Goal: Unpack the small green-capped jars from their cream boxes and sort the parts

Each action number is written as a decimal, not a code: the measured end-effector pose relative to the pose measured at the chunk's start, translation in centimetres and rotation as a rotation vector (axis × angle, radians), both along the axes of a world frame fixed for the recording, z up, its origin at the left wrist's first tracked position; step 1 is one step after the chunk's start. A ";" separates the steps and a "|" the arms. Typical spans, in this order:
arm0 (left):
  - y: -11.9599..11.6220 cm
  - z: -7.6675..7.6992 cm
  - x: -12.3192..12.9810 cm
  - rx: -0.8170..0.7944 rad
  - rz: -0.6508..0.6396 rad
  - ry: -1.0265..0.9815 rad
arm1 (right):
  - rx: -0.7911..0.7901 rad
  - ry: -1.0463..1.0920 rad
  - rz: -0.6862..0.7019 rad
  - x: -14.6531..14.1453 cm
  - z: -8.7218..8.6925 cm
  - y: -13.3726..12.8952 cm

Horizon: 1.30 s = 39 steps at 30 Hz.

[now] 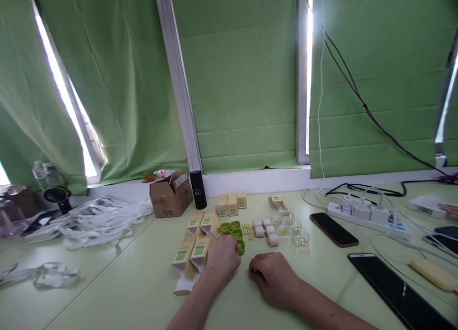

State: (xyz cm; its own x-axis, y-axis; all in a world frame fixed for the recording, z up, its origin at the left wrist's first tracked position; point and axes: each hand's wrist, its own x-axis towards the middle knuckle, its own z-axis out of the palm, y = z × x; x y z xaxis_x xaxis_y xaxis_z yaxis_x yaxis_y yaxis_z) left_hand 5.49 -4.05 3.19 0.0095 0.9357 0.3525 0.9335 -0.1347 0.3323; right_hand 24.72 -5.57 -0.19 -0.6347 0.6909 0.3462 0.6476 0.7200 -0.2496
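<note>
My left hand (223,257) rests on the table with its fingers curled, right against the nearest of several small green square boxes (236,233). Whatever its fingers hold, if anything, is hidden. My right hand (275,278) lies a short way to the right, closed, its fingertips drawn together and their contents out of sight. Cream folded cartons with green labels (199,251) lie left of my left hand. Beyond the hands are tiny yellowish pieces (246,229), pale pink rounded blocks (273,239) and clear domed cups with gold centres (302,238).
Upright cream cartons (232,205), a brown cardboard box (171,196) and a black cylinder (198,190) stand at the back. White straps (96,222) lie left. Rightward are phones (332,228), a tablet-like device (390,289) and a cabled power strip (368,218). A person's fingers (450,210) show far right.
</note>
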 end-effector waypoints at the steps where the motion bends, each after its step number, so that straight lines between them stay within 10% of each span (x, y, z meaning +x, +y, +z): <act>1: 0.0 0.0 -0.1 -0.001 0.007 0.001 | -0.001 -0.001 -0.002 0.0 0.0 0.0; 20: -0.5 1.8 0.4 -0.192 0.086 0.181 | -0.027 -0.015 0.007 0.0 0.1 0.0; 29: -0.6 5.1 -0.1 0.092 0.037 0.034 | -0.034 -0.020 -0.003 -0.1 0.3 -0.1; 39: 8.4 6.9 -0.1 0.108 -0.016 0.292 | -0.010 -0.039 -0.006 -0.3 0.5 -0.1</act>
State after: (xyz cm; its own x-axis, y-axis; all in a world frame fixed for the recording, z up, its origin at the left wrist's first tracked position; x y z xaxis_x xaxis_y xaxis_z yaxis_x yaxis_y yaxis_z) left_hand 5.43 4.34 10.08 0.1395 0.8919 0.4302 0.9848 -0.1703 0.0336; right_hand 24.46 -5.67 0.34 -0.6436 0.6976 0.3148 0.6609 0.7140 -0.2311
